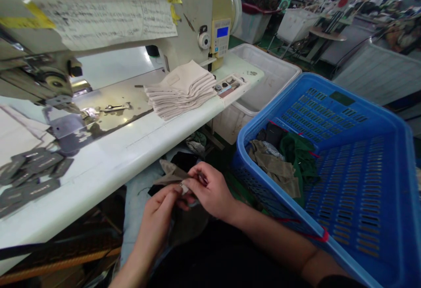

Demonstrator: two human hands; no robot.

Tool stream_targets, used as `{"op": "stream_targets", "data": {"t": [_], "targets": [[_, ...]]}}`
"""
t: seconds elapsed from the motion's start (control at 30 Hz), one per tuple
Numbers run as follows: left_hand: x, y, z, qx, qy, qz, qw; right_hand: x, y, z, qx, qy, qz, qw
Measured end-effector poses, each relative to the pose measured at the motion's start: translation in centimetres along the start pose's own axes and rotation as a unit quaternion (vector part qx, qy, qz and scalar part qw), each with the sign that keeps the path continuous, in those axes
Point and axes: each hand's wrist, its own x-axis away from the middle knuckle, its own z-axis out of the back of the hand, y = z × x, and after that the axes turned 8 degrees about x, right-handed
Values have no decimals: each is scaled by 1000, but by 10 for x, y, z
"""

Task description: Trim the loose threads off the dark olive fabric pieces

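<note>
Both hands meet over my lap, below the front edge of the sewing table. My left hand (pixel 163 204) pinches a small pale piece at its fingertips. Facing it, my right hand (pixel 210 190) has its thumb and fingers closed on the same pale piece. Brownish-grey cloth (pixel 173 173) rises behind the fingers and also hangs beneath them. The fingers partly hide the pale piece, so what it is cannot be made out.
A sewing machine (pixel 184 24) stands on the white table (pixel 131 152), with stacked beige fabric pieces (pixel 180 88) and dark labels (pixel 36 169). To the right is a blue basket (pixel 348 182) holding green and brown cloth. White bins (pixel 266 66) stand behind.
</note>
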Motion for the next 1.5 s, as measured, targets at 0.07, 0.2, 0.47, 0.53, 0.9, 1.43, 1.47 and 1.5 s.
{"op": "stream_targets", "data": {"t": [0.07,0.2,0.47,0.53,0.9,1.43,1.47,1.5], "targets": [[1,-1,-3,40,13,7,999,-1,0,-4,-103,30,-78,991],[2,-2,-7,-3,54,-64,996,-5,7,-13,-226,29,-218,949],[2,-6,-1,-73,30,-93,993,-10,26,-17,-23,23,-104,994],[2,-5,-2,-63,17,-78,995,-10,28,-16,12,33,-89,995],[-4,-5,10,-271,54,-307,911,8,-9,6,77,-114,1,990],[-2,-6,8,-365,46,-382,848,7,-15,10,97,-155,-9,983],[-2,-6,7,-367,46,-383,846,7,-16,10,117,-154,-13,981],[-2,-6,7,-369,45,-383,846,7,-16,10,136,-151,-18,979]]}}
